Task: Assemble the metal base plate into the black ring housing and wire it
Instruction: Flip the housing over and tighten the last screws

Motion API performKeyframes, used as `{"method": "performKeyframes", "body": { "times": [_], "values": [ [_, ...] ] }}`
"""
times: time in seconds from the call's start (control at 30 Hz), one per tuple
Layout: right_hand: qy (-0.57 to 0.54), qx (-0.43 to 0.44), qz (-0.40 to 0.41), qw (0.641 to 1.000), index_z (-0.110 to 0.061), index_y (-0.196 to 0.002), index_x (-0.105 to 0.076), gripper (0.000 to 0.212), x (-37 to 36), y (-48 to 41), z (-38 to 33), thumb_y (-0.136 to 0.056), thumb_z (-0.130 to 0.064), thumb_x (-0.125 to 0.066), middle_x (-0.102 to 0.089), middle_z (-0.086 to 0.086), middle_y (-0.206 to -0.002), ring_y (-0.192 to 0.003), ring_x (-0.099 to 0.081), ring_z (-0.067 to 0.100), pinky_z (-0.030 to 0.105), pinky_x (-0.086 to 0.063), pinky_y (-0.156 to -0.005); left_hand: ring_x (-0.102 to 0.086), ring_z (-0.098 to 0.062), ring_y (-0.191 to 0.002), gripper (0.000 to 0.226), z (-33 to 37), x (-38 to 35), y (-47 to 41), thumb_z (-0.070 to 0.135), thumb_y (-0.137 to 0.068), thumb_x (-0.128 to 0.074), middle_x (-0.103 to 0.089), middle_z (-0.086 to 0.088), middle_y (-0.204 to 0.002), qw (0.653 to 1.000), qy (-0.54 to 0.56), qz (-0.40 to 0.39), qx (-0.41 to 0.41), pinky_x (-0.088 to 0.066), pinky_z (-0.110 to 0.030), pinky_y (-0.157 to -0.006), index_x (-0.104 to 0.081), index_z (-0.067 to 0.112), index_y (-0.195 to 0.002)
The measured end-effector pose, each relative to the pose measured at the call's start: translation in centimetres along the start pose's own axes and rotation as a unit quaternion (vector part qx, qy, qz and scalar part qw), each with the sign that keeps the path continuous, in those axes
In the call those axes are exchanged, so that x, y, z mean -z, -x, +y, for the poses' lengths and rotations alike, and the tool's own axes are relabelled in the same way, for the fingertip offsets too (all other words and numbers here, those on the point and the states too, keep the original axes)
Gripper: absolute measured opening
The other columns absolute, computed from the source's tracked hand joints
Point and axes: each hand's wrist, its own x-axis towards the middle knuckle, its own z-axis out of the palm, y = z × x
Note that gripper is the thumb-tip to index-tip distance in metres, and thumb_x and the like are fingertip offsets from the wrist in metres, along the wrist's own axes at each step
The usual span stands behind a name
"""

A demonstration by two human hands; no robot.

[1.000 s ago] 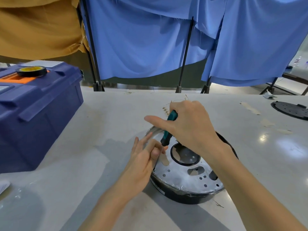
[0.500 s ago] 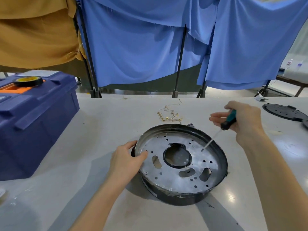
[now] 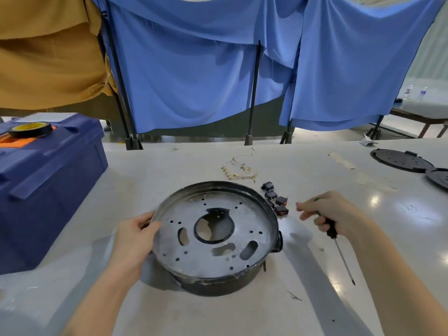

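The round metal base plate [image 3: 213,257], full of holes and slots, sits inside the black ring housing [image 3: 218,286] in the middle of the table. My left hand [image 3: 132,241] grips the housing's left rim, thumb on the plate's edge. My right hand [image 3: 332,214] is to the right of the housing, clear of it, holding a screwdriver [image 3: 340,253] whose shaft points down toward the table. A bundle of thin wires with brass terminals [image 3: 238,169] lies behind the housing. Several small black and red switches [image 3: 276,200] lie at its right rear.
A large blue toolbox [image 3: 46,187] with a roll of black tape [image 3: 31,129] on its lid stands at the left. Two black round covers [image 3: 402,160] lie at the far right. Blue and tan cloths hang on stands behind the table.
My right hand has carried the screwdriver off the plate, out to the right and down toward the table. My left hand has shifted from the plate's surface to gripping the housing's left rim.
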Motion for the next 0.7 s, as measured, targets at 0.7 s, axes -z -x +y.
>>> {"method": "performKeyframes", "body": {
  "times": [0.7],
  "values": [
    [0.294, 0.094, -0.251, 0.918, -0.003, -0.071, -0.068, 0.046, -8.8, 4.1, 0.4, -0.050, -0.031, -0.097, -0.061, 0.006, -0.054, -0.038, -0.042, 0.016, 0.020, -0.031, -0.037, -0.064, -0.013, -0.056, 0.036, 0.6, 2.2, -1.1, -0.009, -0.086, -0.057, -0.068, 0.013, -0.054, 0.995, 0.030, 0.086, 0.031, -0.051, -0.016, -0.041, -0.070, 0.017, -0.108]
  ]
}}
